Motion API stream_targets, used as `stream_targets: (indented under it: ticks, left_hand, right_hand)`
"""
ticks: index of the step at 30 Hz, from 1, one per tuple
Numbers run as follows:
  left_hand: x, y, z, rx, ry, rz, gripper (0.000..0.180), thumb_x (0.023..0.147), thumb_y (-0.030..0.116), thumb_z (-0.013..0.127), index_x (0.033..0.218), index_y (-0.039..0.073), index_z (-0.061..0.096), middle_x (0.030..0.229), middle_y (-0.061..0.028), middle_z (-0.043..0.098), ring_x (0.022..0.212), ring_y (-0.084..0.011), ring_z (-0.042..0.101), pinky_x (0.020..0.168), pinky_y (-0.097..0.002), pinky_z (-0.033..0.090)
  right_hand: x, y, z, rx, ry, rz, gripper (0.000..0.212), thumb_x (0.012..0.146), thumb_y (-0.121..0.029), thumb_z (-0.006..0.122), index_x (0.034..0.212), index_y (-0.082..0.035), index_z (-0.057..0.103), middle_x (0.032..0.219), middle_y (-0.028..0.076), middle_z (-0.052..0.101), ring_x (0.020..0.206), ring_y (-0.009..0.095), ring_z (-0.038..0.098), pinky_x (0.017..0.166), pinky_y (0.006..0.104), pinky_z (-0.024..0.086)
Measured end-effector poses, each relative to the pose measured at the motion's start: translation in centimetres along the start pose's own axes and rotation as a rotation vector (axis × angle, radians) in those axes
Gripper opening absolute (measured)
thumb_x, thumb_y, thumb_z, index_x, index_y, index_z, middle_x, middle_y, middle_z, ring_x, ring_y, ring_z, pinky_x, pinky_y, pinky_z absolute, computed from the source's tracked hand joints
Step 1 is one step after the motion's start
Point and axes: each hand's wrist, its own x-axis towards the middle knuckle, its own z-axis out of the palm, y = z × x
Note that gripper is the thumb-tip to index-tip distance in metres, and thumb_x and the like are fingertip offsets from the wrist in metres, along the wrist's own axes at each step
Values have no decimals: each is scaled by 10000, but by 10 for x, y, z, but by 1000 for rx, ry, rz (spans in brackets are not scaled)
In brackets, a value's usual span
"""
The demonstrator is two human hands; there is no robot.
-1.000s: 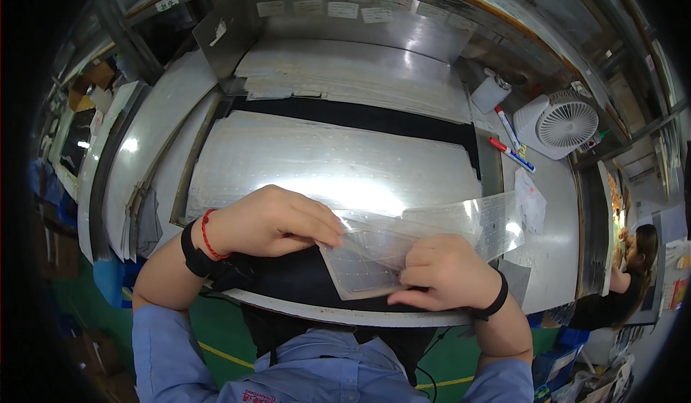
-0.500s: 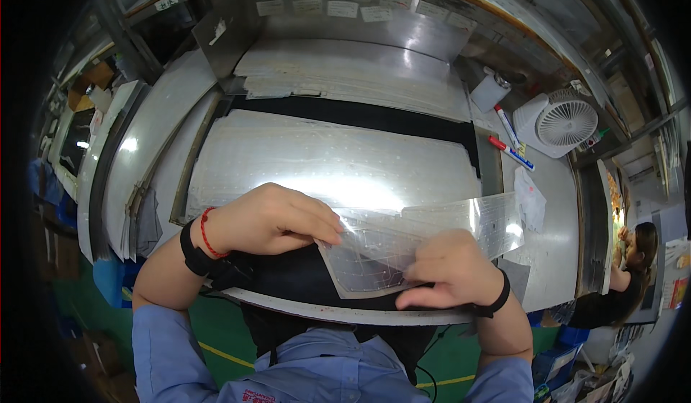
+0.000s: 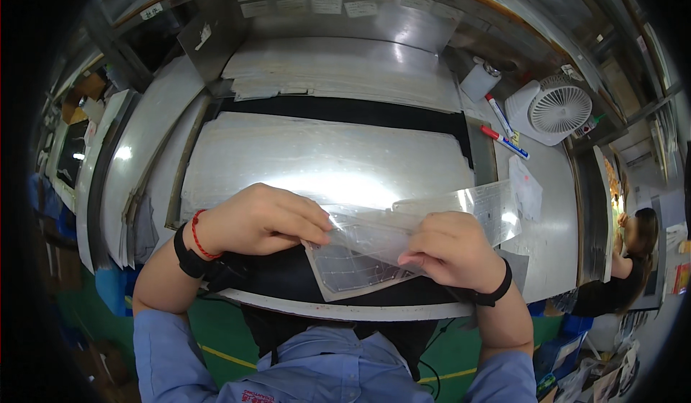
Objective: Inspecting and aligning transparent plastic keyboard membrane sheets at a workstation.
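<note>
Here, a thin transparent plastic film sheet point(image 3: 374, 241) printed with a fine grid is held at the near edge of the shiny metal counter point(image 3: 324, 158). Its left end is pinched by the left hand point(image 3: 263, 219), fingers closed on it; its middle is gripped by the right hand point(image 3: 450, 252). A small white fan point(image 3: 558, 108) and red-and-blue markers point(image 3: 504, 140) are seen at the far right corner.
</note>
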Motion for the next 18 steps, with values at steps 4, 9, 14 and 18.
stream_targets:
  ticks: [4, 9, 14, 18]
  left_hand:
    - [0, -1, -2, 31, -35, 36, 273, 760, -16, 742, 1007, 99, 762, 1080, -66, 722, 1012, -256, 697, 841, -326, 569]
    - [1, 1, -3, -14, -48, 2, 282, 763, -40, 727, 1017, 78, 761, 1097, -94, 721, 1041, -289, 691, 895, -354, 555]
    - [1, -1, -4, -119, -47, -55, 242, 802, 6, 732, 1038, 49, 762, 1112, -143, 722, 1066, -327, 688, 954, -388, 538]
    - [0, -4, -4, -122, -39, -47, 220, 823, 56, 742, 1042, 49, 763, 1108, -147, 723, 1060, -326, 691, 950, -388, 539]
  right_hand:
    - [3, -12, 0, -116, -189, 21, 537, 724, -421, 805, 1121, -78, 689, 736, 54, 590, 651, 262, 599, 576, 357, 465]
    - [0, -24, 0, -366, -370, 92, 699, 742, -468, 761, 1287, -56, 612, 765, 38, 589, 705, 229, 619, 636, 347, 499]
    - [-5, -24, 7, -309, -373, 37, 614, 773, -405, 756, 1266, -61, 629, 765, 31, 595, 713, 221, 622, 639, 346, 502]
    - [-9, -22, 8, -231, -395, 37, 530, 802, -324, 753, 1254, -73, 640, 771, 20, 607, 708, 219, 626, 627, 350, 496]
